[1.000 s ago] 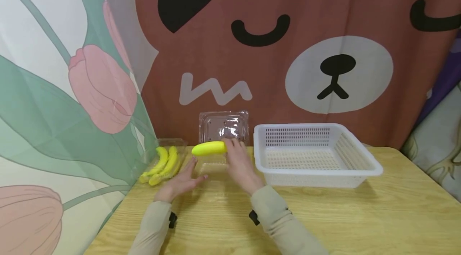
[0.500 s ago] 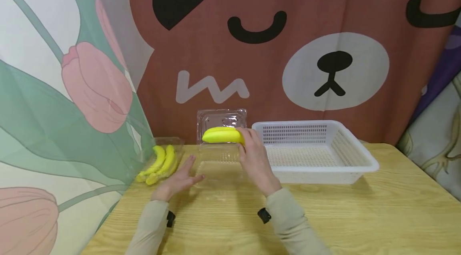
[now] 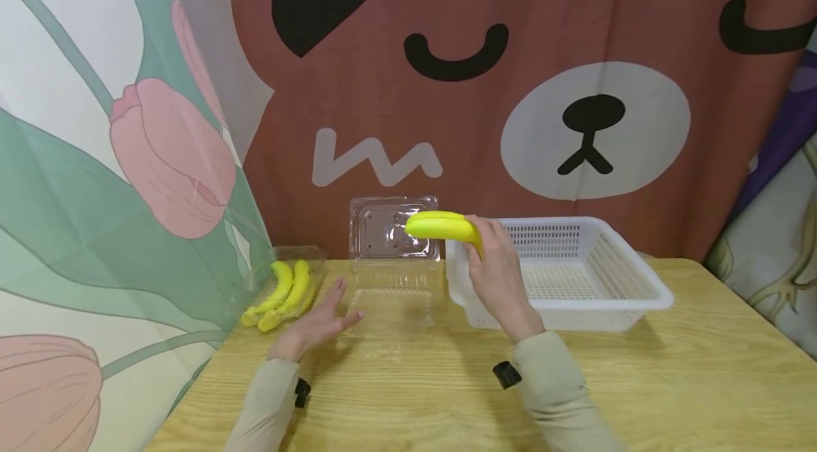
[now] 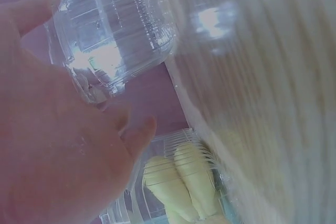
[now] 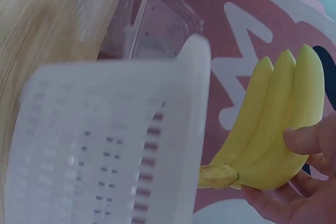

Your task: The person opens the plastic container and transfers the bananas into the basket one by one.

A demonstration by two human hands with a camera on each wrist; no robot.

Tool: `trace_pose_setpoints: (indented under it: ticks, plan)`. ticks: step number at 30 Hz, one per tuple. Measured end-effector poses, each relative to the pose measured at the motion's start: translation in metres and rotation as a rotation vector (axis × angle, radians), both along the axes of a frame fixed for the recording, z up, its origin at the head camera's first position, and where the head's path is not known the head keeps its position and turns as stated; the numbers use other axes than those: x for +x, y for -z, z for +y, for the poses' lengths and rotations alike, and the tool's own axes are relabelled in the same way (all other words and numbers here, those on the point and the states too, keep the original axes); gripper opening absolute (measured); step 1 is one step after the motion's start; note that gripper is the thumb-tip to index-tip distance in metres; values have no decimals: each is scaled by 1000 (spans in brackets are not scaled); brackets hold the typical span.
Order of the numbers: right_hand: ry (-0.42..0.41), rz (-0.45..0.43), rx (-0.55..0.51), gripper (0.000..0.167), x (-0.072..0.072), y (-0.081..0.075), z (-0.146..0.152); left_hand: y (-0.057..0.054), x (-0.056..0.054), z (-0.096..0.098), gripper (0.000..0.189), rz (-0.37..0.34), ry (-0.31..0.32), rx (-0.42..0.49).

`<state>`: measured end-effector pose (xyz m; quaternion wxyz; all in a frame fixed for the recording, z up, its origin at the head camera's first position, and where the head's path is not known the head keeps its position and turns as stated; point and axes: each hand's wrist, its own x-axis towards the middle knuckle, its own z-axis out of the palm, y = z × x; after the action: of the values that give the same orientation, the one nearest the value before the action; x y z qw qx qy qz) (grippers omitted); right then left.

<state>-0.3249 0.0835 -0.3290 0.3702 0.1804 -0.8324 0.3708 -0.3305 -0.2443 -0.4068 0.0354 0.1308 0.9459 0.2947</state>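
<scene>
My right hand (image 3: 498,271) grips a bunch of yellow bananas (image 5: 278,114), raised above the left end of a white perforated basket (image 3: 562,304). Thumb and fingers curl round the bunch in the right wrist view, where its stem end overlaps the basket rim. My left hand (image 3: 315,321) is spread with straight fingers at the left side of an open clear plastic clamshell box (image 3: 389,306). The box's lid (image 3: 383,228) stands up at the back. Left of that hand, another clear box (image 4: 173,137) holds more bananas (image 3: 290,289).
All of this stands on a wooden table (image 3: 408,402). Behind it hangs a brown curtain (image 3: 357,97) with a bear print, and a tulip-print curtain (image 3: 172,154) borders the left. The table's far edge runs just behind the basket.
My right hand has carried the banana bunch up and to the right, from over the open clamshell box to the basket's left end. The left hand has stayed nearly still.
</scene>
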Motion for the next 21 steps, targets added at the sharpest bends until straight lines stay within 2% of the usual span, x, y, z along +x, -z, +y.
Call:
trace_pose_setpoints:
  ticks: [11, 21]
  plan:
    - [102, 6, 86, 44, -10, 16, 69, -1, 4, 2, 83, 5, -34, -80]
    - [159, -129, 166, 43, -15, 30, 126, 1, 3, 5, 85, 29, -37, -96]
